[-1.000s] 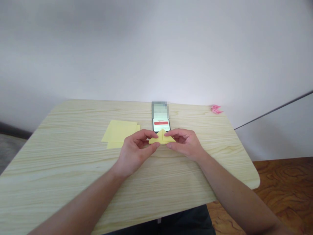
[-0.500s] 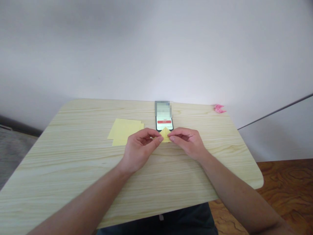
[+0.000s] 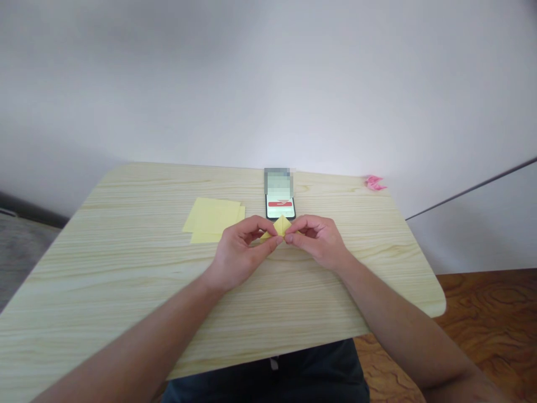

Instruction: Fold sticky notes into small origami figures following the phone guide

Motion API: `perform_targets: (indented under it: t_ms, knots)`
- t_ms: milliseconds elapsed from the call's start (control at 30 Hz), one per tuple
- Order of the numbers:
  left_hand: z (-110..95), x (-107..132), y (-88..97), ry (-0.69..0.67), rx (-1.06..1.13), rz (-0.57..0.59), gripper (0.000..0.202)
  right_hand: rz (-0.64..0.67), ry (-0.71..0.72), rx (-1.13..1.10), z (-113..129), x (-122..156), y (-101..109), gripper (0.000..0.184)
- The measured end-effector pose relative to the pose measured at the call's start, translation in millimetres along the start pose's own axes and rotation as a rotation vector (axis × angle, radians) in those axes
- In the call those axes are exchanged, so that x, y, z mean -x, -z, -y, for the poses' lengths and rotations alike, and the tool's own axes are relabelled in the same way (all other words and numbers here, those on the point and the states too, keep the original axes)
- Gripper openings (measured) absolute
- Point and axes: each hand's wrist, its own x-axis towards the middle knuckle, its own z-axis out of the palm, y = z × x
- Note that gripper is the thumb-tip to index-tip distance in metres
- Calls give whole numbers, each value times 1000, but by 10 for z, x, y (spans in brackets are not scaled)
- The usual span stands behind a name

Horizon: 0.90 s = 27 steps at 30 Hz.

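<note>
A small folded piece of yellow paper [image 3: 282, 224], with a pointed top and a crease down its middle, is between my two hands. My left hand [image 3: 241, 252] pinches its left side between thumb and fingers. On the other side, my right hand [image 3: 321, 239] grips it the same way, the two thumb tips nearly meeting at the lower middle. My fingers cover much of the paper's edges. Just beyond its point lies a phone [image 3: 280, 208] with a lit screen, partly blurred out.
Several flat yellow sheets [image 3: 213, 215] overlap left of the phone. A pink folded paper piece [image 3: 375, 183] rests near the table's far right corner. The wood-patterned table [image 3: 126, 252] meets a white wall [image 3: 268, 84] at the back.
My thumbs have come closer together at the lower middle of the yellow paper, and its sides now draw inward. The whole view has shifted slightly.
</note>
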Motion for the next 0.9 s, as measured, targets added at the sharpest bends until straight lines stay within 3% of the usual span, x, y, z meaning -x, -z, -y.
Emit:
perform_targets:
  t_ms: [367,900]
  knots:
    - [36,-4,4,-4,-5,-13,13,12,-72,-66,19,-8,-26,31]
    - [-17,-38,2,78,35,33,13,87,-107,-29,17,-3,82,26]
